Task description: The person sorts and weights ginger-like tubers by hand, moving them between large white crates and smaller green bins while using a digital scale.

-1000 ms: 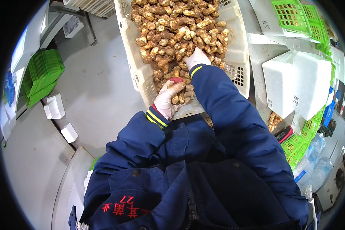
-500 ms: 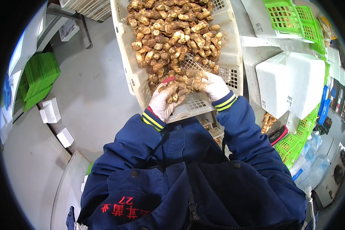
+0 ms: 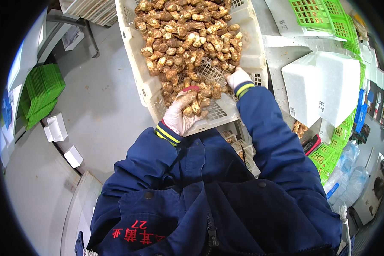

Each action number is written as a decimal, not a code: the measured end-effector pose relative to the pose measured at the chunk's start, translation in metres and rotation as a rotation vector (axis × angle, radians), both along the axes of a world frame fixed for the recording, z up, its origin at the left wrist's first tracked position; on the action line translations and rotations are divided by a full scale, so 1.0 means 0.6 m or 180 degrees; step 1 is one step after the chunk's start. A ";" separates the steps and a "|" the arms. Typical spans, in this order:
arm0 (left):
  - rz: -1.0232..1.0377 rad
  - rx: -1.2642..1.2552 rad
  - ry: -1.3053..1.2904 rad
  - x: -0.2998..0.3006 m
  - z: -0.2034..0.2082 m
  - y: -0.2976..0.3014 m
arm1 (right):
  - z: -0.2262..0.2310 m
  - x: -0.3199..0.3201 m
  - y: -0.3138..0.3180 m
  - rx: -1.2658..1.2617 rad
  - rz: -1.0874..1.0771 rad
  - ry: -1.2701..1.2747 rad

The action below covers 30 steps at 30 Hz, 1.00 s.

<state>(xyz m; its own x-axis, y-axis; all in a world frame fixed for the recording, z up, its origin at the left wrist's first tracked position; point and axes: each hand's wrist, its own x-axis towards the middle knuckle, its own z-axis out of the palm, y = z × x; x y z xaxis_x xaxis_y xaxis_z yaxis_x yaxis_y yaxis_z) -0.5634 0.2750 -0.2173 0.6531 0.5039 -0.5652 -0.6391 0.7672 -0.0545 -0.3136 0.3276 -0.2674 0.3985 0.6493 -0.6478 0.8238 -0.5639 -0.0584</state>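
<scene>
A white perforated plastic crate (image 3: 134, 64) holds a heap of brown and cream mushrooms (image 3: 187, 38) with thick stems, piled deepest in its far part. My left hand (image 3: 179, 114), in a pale glove, is at the crate's near left and closed around several mushrooms. Something red shows along its fingertips. Loose mushrooms also lie just beyond those fingers, on the crate's near end. My right hand (image 3: 238, 78), gloved too, is by the crate's right wall at the edge of the heap. Its fingers are curled and partly hidden; what they hold cannot be made out.
White foam boxes (image 3: 322, 91) stand to the right, beside green plastic baskets (image 3: 324, 160). Stacked green crates (image 3: 42, 91) and small white boxes (image 3: 55, 128) are at the left. More small white baskets (image 3: 243, 149) with mushrooms sit below the crate's near edge.
My right hand has moved away from my left, right and slightly farther off, to the heap's right edge. My left hand stays around its mushrooms. The view has shifted slightly.
</scene>
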 end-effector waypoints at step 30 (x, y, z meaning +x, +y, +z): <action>0.0411 -0.0392 -0.0339 -0.009 -0.005 0.007 | 0.151 -0.071 -0.080 0.0504 -0.1313 0.3468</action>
<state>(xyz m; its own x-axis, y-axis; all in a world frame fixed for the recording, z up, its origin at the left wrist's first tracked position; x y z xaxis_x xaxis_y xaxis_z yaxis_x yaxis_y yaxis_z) -0.5691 0.2790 -0.2205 0.6468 0.5188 -0.5590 -0.7174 0.6626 -0.2152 -0.3560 0.2793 -0.1770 -0.1173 0.7044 -0.7001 0.0521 -0.6996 -0.7126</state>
